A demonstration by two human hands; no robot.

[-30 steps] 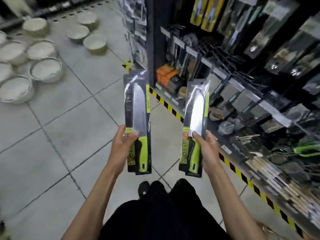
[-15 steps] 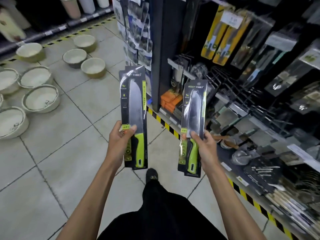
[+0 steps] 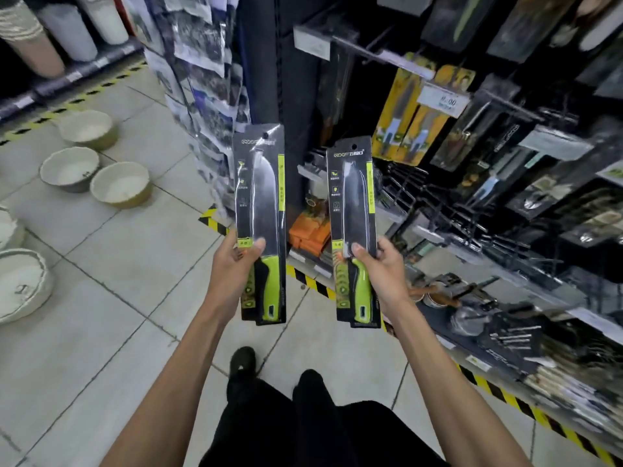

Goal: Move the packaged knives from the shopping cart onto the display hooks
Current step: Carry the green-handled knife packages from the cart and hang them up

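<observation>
Neither hung yet, the left green-handled black-carded packaged knife (image 3: 261,210) is clamped by fingers of the left hand (image 3: 232,269), the right packaged knife (image 3: 354,214) by those of the right hand (image 3: 384,273), just left of the dark hooked display rack (image 3: 499,102).

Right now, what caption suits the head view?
Left hand holds left knife, right hand holds right knife, beside display hooks.

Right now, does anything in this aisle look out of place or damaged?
Yes: several pale bowls sit loose on the floor tiles at the left, not on a shelf. The left packaged knife, gripped by the left hand, and the right packaged knife, gripped by the right hand, are upright and look intact.
</observation>
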